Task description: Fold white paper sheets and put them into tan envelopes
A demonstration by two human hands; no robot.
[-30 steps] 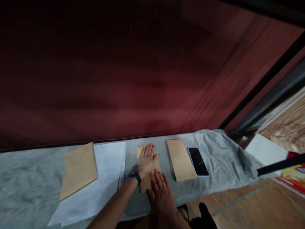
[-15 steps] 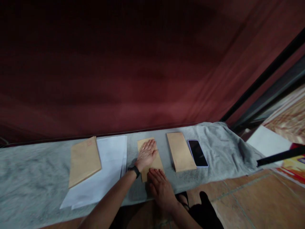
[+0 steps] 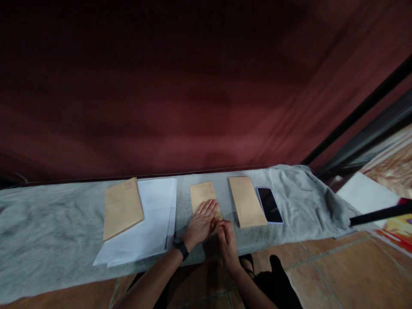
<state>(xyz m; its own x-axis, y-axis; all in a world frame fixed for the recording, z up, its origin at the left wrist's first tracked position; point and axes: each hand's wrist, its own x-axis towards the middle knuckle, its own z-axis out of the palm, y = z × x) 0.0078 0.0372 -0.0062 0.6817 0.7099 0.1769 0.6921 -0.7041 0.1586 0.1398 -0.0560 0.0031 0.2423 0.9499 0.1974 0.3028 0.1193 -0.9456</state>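
A brown paper envelope point(image 3: 202, 191) lies in the middle of the grey cloth, its far end uncovered. Across its near part rests my left hand point(image 3: 201, 221), palm down with fingers stretched out flat and a dark band on the wrist. My right hand point(image 3: 227, 240) is closed in a pinch at the envelope's near right corner; the fingertips and that edge are partly hidden. To the right lies a stack of brown envelopes point(image 3: 247, 202), apart from both hands. On the left, more brown envelopes point(image 3: 122, 211) rest on white paper sheets point(image 3: 156, 223).
A phone point(image 3: 269, 205) lies face up beside the right stack. The grey cloth point(image 3: 48, 231) covers a narrow bench against a dark red wall point(image 3: 193, 107). Black bars point(image 3: 357, 116) and a colourful printed sheet point(image 3: 397, 227) stand at the right, above a tiled floor point(image 3: 322, 266).
My left hand has slid nearer along the envelope. My right hand has gone from lying flat at its near end to a pinch at the near right corner. The view has shifted slightly.
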